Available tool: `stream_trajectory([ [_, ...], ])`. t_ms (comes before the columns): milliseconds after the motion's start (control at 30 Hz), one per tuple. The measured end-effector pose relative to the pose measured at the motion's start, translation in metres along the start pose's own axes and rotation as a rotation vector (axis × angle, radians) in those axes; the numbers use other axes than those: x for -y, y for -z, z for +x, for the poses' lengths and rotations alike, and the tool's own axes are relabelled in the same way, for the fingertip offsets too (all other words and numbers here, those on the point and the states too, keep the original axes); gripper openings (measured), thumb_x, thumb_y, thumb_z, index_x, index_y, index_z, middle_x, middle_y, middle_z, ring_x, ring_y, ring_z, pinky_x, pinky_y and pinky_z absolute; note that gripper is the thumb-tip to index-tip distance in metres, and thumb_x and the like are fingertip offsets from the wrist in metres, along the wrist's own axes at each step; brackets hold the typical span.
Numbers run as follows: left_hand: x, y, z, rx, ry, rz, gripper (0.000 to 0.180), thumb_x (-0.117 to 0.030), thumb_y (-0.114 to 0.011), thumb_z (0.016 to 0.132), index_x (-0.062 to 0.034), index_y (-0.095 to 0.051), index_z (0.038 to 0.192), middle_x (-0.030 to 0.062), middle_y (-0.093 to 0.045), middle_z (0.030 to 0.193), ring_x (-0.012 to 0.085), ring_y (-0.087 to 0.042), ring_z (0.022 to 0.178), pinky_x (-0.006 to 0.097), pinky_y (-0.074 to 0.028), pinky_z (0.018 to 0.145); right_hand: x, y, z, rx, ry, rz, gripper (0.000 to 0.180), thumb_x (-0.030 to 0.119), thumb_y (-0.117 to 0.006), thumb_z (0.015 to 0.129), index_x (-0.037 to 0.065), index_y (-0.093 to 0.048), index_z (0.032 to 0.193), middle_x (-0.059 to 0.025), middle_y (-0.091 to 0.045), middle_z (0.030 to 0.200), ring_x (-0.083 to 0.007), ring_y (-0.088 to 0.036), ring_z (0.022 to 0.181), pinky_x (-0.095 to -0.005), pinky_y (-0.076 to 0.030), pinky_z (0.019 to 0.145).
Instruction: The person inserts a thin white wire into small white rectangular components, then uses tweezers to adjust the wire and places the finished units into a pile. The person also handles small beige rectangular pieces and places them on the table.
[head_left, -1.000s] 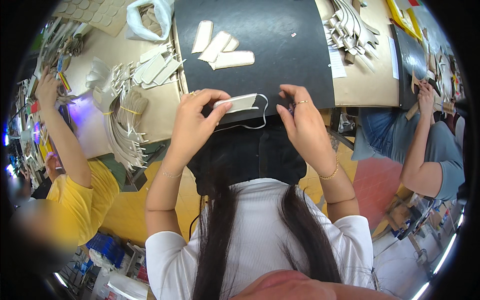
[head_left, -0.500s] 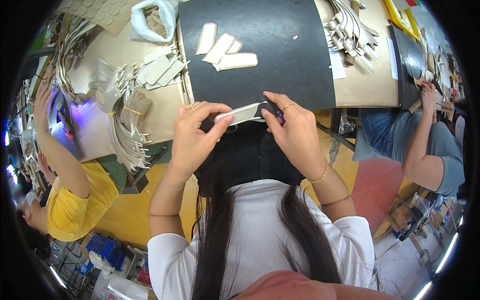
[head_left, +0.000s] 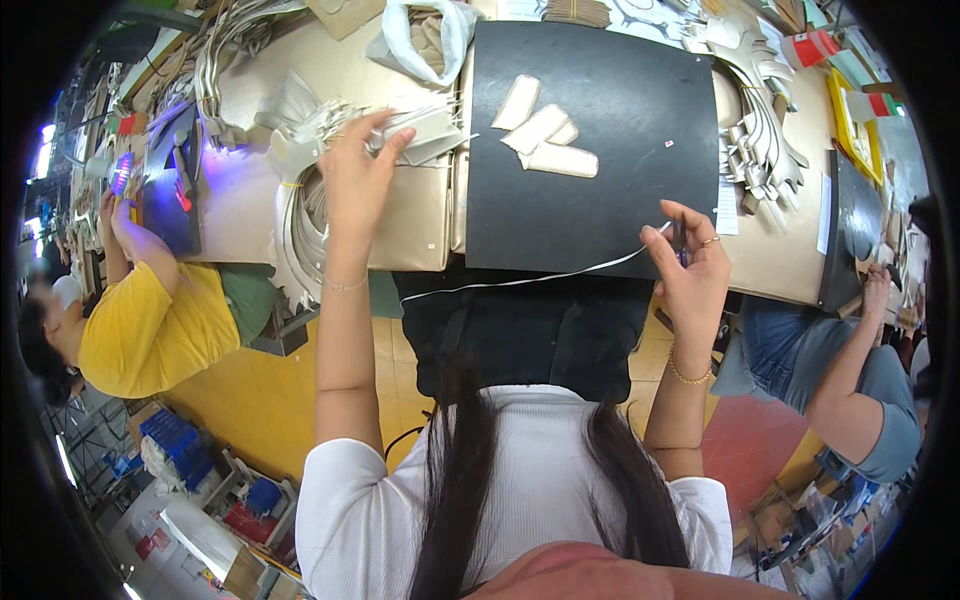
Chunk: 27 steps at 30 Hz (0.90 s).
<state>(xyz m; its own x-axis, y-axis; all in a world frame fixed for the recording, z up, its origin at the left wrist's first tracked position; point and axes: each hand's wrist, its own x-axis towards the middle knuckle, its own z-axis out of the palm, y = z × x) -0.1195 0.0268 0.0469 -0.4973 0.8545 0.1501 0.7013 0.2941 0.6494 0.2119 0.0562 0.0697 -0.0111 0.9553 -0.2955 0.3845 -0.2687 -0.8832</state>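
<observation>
Over the left side of the table, my left hand reaches across a pile of pale flat pieces, its thumb and fingers apart. Beside its wrist lies a bundle of pale curved strips. At the front right of the black mat, my right hand pinches the end of a long thin white strip, which trails left past the table's front edge. A slim dark tool also sits in this hand; its kind is unclear. Several cream rounded pieces overlap on the mat.
A white plastic bag of beige pieces stands at the back. Right of the mat lies a heap of curved pale pieces, near a yellow tray. One co-worker in a yellow shirt sits left; another person's arm is at right.
My left hand has let go of the rounded pale piece and moved left to the pile. My right hand has moved right, drawing out the white strip. The view has shifted left.
</observation>
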Motion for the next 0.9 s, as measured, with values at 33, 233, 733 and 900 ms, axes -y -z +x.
stream_trajectory([
  [33, 0.003, -0.004, 0.004, -0.131, -0.146, 0.240, 0.032, -0.025, -0.079, 0.088, -0.0049, -0.076, 0.112, 0.0067, -0.068, 0.103, 0.0195, -0.062, 0.094, 0.033, -0.049, 0.086, 0.001, 0.004, 0.001, -0.007, 0.018, 0.030, 0.035, 0.011, -0.080, 0.088, 0.003, -0.068, 0.120, -0.0006, -0.069, 0.092, 0.0008, -0.052, 0.063, -0.0155, -0.039, 0.043],
  [233, -0.033, -0.070, -0.017, 0.170, -0.482, 0.008, 0.039, -0.024, -0.083, 0.081, -0.0090, -0.073, 0.116, 0.0106, -0.060, 0.116, 0.0307, -0.057, 0.105, 0.042, -0.046, 0.091, -0.002, 0.023, 0.012, -0.007, 0.039, 0.252, 0.031, 0.012, -0.080, 0.089, 0.002, -0.064, 0.114, -0.0003, -0.066, 0.087, 0.0004, -0.052, 0.061, -0.0150, -0.035, 0.042],
  [733, -0.061, -0.077, -0.020, 0.415, -0.325, -0.105, 0.032, -0.022, -0.086, 0.078, -0.0027, -0.071, 0.099, 0.0129, -0.060, 0.118, 0.0340, -0.056, 0.110, 0.042, -0.045, 0.097, -0.028, 0.096, 0.028, -0.203, 0.175, 0.678, 0.048, 0.005, -0.071, 0.096, 0.002, -0.050, 0.138, -0.0095, -0.068, 0.097, -0.0095, -0.066, 0.067, -0.0136, -0.041, 0.041],
  [900, -0.068, -0.061, -0.054, 0.396, -0.374, 0.137, 0.042, -0.029, -0.087, 0.077, -0.0078, -0.070, 0.109, 0.0140, -0.053, 0.131, 0.0350, -0.049, 0.119, 0.045, -0.040, 0.100, -0.017, 0.060, 0.024, 0.066, 0.040, 0.500, 0.059, 0.003, -0.078, 0.088, 0.002, -0.050, 0.140, -0.0096, -0.071, 0.098, -0.0072, -0.065, 0.067, -0.0139, -0.043, 0.043],
])
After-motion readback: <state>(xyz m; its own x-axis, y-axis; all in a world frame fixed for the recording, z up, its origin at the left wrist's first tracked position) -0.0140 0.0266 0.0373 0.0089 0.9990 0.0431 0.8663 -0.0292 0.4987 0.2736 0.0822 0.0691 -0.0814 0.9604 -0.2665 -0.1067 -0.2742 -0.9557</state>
